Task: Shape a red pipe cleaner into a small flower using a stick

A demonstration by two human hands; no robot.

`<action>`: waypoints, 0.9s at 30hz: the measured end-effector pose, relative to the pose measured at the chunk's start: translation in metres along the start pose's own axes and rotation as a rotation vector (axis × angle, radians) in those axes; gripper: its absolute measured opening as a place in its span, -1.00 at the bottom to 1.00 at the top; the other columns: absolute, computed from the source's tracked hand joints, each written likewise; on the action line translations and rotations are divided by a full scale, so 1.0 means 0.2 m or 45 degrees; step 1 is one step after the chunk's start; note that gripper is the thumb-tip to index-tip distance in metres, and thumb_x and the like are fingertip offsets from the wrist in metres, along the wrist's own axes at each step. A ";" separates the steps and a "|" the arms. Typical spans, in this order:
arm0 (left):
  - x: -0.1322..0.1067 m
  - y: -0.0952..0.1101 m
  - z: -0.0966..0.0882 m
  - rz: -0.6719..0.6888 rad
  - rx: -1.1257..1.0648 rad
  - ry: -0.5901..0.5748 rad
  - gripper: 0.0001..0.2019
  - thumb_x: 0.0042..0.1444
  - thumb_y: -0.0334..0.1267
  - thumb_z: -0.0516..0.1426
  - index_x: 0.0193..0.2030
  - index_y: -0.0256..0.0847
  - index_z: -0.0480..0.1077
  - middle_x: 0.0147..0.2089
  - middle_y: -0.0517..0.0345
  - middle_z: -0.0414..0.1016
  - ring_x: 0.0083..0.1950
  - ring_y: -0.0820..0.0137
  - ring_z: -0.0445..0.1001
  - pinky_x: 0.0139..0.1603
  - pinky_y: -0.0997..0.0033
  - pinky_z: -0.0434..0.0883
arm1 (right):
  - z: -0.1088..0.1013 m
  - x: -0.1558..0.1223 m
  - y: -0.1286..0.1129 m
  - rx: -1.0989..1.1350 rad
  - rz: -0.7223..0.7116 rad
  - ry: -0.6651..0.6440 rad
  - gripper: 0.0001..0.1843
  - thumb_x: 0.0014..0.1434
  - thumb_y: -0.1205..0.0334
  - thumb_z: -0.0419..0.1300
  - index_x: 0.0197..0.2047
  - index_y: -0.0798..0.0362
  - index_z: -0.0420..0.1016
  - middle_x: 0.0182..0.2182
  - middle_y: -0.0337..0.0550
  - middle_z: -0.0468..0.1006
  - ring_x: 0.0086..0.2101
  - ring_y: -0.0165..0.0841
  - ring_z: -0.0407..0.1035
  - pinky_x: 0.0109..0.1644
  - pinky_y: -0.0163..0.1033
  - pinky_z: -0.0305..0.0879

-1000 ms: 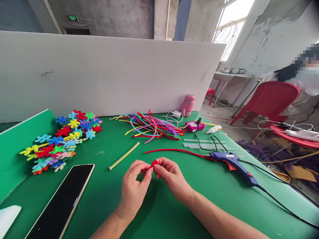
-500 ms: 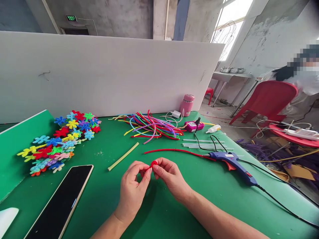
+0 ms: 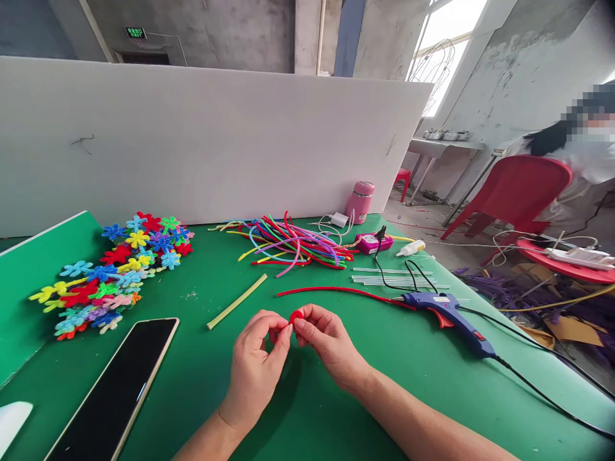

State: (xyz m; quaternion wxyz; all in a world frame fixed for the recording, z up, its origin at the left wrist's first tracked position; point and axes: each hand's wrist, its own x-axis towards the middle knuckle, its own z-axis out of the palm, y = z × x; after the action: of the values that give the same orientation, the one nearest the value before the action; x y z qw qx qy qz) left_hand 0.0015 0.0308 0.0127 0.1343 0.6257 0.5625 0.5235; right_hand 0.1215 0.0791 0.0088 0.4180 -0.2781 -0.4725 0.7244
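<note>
Between my fingertips is a short red pipe cleaner [image 3: 296,315], bent into a small loop; most of it is hidden by the fingers. My left hand [image 3: 262,358] pinches its left side, thumb against forefinger. From the right, my right hand [image 3: 329,342] pinches the same piece, and the two hands nearly touch. Just beyond them a long red pipe cleaner [image 3: 336,289] lies on the green tabletop [image 3: 192,384], its right end by the nozzle of a blue glue gun [image 3: 449,310]. A pale yellow pipe cleaner [image 3: 237,302] rests to the left of the hands.
Colourful fuzzy flowers [image 3: 115,256] are heaped at the left, behind a phone [image 3: 115,390]. A pile of pipe cleaners [image 3: 293,243] lies at the back near a pink bottle [image 3: 360,202]. Clear glue sticks [image 3: 394,282] and black cords lie right. A person sits beyond, on a red chair [image 3: 519,192].
Both hands keep their pinch on the red pipe cleaner with hardly any visible movement. The view has shifted very slightly.
</note>
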 end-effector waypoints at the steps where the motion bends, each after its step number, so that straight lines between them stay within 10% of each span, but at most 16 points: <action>1: 0.00 0.00 0.00 -0.014 -0.008 -0.009 -0.92 0.07 -0.35 0.04 -0.44 -0.21 0.29 -0.42 0.21 0.32 -0.44 0.51 0.34 -0.46 0.54 0.33 | 0.00 0.00 0.00 -0.001 -0.001 -0.001 -0.74 -0.07 0.12 0.27 -0.47 0.14 0.35 -0.60 -0.34 0.30 -0.58 -0.58 0.16 -0.47 -0.42 0.08; 17: 0.01 -0.01 0.01 -0.290 -0.223 -0.094 -0.87 0.05 -0.23 0.06 -0.40 -0.23 0.36 -0.38 0.17 0.36 -0.38 0.45 0.34 -0.36 0.48 0.30 | -0.03 0.00 0.02 -0.369 -0.220 -0.029 -0.81 0.06 0.14 0.16 -0.34 0.10 0.40 -0.48 -0.25 0.39 -0.48 -0.49 0.22 -0.41 -0.38 0.17; 27: 0.03 -0.02 0.02 -0.839 -0.938 -0.023 -0.83 -0.10 -0.20 0.18 -0.44 -0.28 0.41 -0.48 0.21 0.34 -0.43 0.51 0.22 -0.37 0.51 0.23 | -0.05 0.01 0.00 -0.550 -0.144 -0.031 -0.74 0.11 0.08 0.07 -0.30 0.12 0.36 -0.46 -0.22 0.35 -0.49 -0.48 0.17 -0.43 -0.36 0.14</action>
State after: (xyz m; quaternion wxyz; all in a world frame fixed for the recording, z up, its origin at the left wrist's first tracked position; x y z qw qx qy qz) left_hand 0.0014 0.0396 0.0116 0.5099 0.3301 0.5066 0.6118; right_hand 0.1284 0.0861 0.0049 0.3827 -0.3254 -0.6366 0.5851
